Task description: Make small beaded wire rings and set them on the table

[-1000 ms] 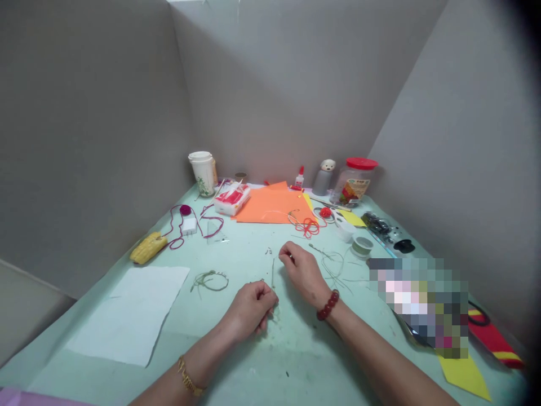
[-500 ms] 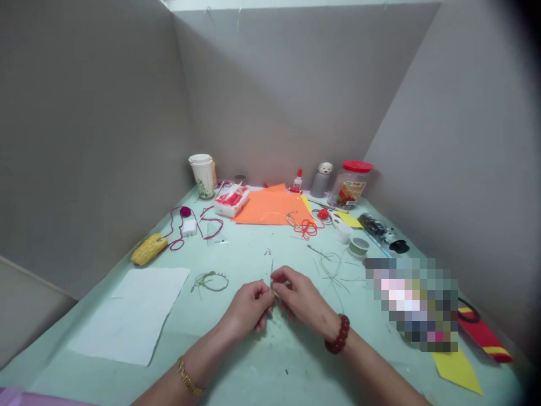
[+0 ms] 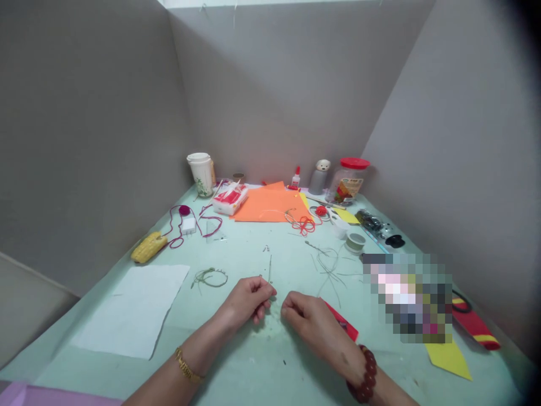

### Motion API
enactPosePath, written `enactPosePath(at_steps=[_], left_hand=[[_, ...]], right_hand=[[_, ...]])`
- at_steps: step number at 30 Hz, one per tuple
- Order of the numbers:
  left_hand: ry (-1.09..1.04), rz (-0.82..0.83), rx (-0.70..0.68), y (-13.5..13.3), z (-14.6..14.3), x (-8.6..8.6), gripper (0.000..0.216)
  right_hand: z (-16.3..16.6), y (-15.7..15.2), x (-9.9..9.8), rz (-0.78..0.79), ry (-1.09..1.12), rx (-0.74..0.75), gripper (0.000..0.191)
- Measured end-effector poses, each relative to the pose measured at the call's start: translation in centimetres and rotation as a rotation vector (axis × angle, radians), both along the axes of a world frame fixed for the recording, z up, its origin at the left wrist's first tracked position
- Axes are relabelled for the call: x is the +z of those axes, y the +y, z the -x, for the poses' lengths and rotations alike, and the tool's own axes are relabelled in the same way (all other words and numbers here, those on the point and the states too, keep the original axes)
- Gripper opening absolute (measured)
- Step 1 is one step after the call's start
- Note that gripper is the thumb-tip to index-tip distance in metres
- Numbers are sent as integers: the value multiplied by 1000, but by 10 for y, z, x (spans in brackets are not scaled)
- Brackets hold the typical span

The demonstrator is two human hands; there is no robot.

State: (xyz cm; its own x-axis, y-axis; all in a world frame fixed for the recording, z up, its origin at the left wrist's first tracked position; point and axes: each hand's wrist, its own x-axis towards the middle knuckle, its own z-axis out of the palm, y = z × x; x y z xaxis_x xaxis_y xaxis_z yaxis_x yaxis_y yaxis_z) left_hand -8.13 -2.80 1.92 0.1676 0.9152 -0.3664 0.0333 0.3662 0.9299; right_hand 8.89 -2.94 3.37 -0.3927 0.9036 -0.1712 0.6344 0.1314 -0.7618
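Observation:
My left hand point(image 3: 253, 296) is closed in a pinch near the middle of the table. A thin greenish cord point(image 3: 270, 269) stands up from its fingertips. My right hand point(image 3: 310, 318) is to its right, a small gap away, with its fingers curled closed. Behind that hand a flat red object point(image 3: 344, 322) sticks out, with a small dark mark on it; most of it is hidden by the hand, so its kind is unclear. A braided green cord loop point(image 3: 211, 277) lies left of my hands. Loose green cord point(image 3: 329, 265) is spread to the right, near a spool of green cord point(image 3: 355, 243).
White paper point(image 3: 135, 310) and a yellow corn-shaped object point(image 3: 149, 247) lie at left. Orange sheets point(image 3: 266, 204), a tissue pack point(image 3: 230, 199), a paper cup point(image 3: 200, 175) and a red-lidded jar point(image 3: 346, 183) are at the back. A red-and-yellow strip point(image 3: 475, 324) lies at right.
My right hand has moved right and towards me, away from the left hand and the cord. The red object now shows behind it. My left hand has hardly moved.

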Motion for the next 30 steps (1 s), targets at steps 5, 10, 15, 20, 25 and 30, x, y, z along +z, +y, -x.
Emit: enactPosePath(at_steps=[5, 10, 15, 20, 25, 30], left_hand=[[-10, 6, -13, -2, 5, -2, 36], [-26, 4, -24, -3, 7, -7, 36], [2, 4, -23, -4, 5, -5, 32], [2, 32, -77, -10, 2, -4, 30], [-31, 30, -39, -17, -1, -3, 33], [-60, 9, -12, -21, -6, -2, 35]], right_hand=[[-3, -3, 2, -28, -11, -36, 19], [-7, -2, 2, -31, -24, -58, 18], [-6, -7, 4, -70, -37, -55, 19], [-1, -10, 9, -87, -36, -68, 20], [2, -15, 10, -70, -30, -51, 20], [5, -26, 3, -76, -50, -31, 21]])
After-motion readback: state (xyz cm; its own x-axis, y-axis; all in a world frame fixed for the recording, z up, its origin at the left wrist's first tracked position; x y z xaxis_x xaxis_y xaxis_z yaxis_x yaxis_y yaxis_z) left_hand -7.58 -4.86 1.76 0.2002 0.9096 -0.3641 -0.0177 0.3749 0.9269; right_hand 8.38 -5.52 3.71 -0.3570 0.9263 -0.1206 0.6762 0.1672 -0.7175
